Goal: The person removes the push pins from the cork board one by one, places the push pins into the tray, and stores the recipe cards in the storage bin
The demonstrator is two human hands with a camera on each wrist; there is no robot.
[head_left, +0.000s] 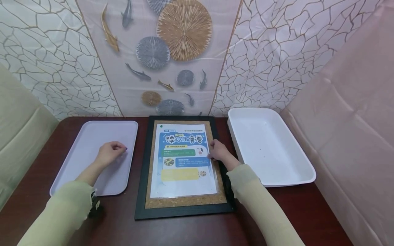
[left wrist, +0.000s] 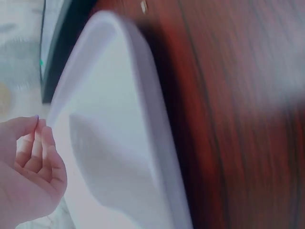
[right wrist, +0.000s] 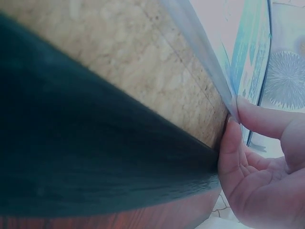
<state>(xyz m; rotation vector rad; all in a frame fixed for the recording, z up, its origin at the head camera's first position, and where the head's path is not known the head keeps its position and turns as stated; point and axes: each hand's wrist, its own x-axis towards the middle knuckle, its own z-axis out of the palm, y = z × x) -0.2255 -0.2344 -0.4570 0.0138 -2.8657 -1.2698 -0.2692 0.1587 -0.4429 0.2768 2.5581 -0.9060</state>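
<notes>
A laminated poster (head_left: 184, 184) with blue, green and yellow print lies on a black-framed cork board (head_left: 184, 202). At its upper left corner sits a green pushpin (head_left: 161, 126). My right hand (head_left: 219, 151) pinches the poster's right edge between thumb and finger; in the right wrist view the clear sheet (right wrist: 202, 47) lifts slightly off the cork there. Over the pale lilac tray (head_left: 83, 160), my left hand (head_left: 109, 153) pinches a tiny purple pushpin (left wrist: 37, 116) at its fingertips. Most of the pushpin is hidden by the fingers.
On the right stands a deep white tub (head_left: 271, 150) with a few tiny dark specks inside. The dark red wooden table (head_left: 172, 232) carries everything. A patterned cloth (head_left: 261, 51) hangs behind, and pale padded panels (head_left: 347, 119) flank the table.
</notes>
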